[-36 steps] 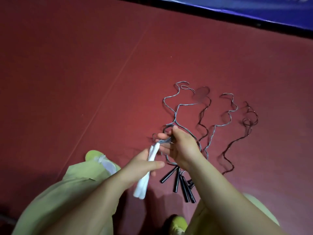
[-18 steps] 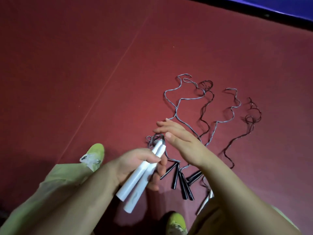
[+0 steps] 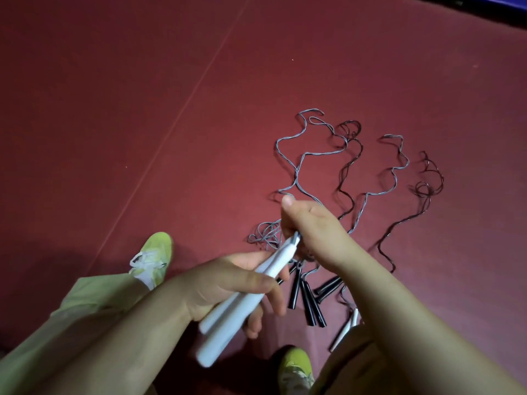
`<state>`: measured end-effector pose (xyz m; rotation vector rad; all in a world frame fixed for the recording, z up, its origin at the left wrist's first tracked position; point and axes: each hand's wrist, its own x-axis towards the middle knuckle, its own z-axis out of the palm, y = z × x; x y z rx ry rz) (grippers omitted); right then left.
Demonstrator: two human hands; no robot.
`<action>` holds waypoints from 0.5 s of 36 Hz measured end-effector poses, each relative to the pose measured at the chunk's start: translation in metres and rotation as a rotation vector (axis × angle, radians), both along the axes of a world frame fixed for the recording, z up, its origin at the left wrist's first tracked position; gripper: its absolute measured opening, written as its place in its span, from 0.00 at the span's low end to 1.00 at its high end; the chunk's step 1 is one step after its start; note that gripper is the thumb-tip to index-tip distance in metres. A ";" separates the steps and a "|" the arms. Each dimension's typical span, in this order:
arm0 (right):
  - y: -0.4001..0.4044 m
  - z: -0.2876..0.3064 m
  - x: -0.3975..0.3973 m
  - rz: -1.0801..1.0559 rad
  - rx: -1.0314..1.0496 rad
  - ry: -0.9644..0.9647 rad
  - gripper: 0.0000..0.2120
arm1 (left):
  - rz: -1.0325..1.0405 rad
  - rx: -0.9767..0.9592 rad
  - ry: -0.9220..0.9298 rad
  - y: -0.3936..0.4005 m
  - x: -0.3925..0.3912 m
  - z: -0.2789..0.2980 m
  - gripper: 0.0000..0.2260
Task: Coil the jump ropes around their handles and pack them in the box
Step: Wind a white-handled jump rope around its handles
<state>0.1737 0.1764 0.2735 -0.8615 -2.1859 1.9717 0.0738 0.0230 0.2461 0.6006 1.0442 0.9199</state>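
Since a moment ago the paired white handles [image 3: 242, 297], gripped in the left hand [image 3: 228, 283], have been tilted upward, and the grey cord [image 3: 296, 178] is now pinched by the right hand [image 3: 316, 232] at their tips, so coiling appears begun.

A pair of white handles [image 3: 242, 303] lies side by side, held tilted above the floor, their narrow tips up-right and their butt ends low and left. From the tips a grey cord [image 3: 296, 163] runs out in loose waves across the red floor, with a small tangle of loops [image 3: 265, 236] just left of the tips. Two dark cords [image 3: 349, 172] and a second grey cord [image 3: 395, 166] snake over the floor further right. Black handles [image 3: 309, 299] lie bunched on the floor near the white pair; another white handle [image 3: 343, 329] lies beside them, partly hidden
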 end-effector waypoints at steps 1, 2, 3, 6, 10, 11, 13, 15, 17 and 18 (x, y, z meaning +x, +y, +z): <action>0.001 0.000 -0.001 -0.075 -0.018 -0.007 0.25 | 0.025 -0.011 0.020 0.000 0.002 0.004 0.25; 0.001 -0.001 -0.003 -0.136 -0.029 -0.028 0.25 | 0.060 -0.015 -0.008 0.001 0.006 0.008 0.24; 0.001 -0.002 -0.004 -0.176 -0.025 -0.060 0.24 | 0.082 -0.017 -0.015 0.001 0.010 0.013 0.22; -0.001 -0.010 -0.006 -0.156 0.114 -0.145 0.22 | 0.114 -0.072 0.239 0.004 0.019 0.009 0.22; -0.004 -0.019 -0.008 -0.031 0.198 -0.201 0.21 | 0.171 -0.113 0.305 0.004 0.021 0.002 0.15; -0.005 -0.018 -0.008 0.001 0.205 -0.218 0.21 | 0.187 -0.117 0.247 0.004 0.021 0.003 0.10; -0.009 -0.015 -0.007 0.072 0.221 -0.240 0.24 | 0.215 -0.118 0.148 0.004 0.018 0.007 0.04; -0.015 -0.012 -0.007 0.149 0.232 -0.246 0.26 | 0.253 -0.123 0.089 0.004 0.017 0.007 0.05; -0.020 -0.012 -0.008 0.212 0.209 -0.251 0.28 | 0.245 -0.136 0.055 0.004 0.016 0.005 0.04; -0.021 -0.012 -0.008 0.231 0.187 -0.254 0.31 | 0.227 -0.142 0.037 0.003 0.016 0.004 0.06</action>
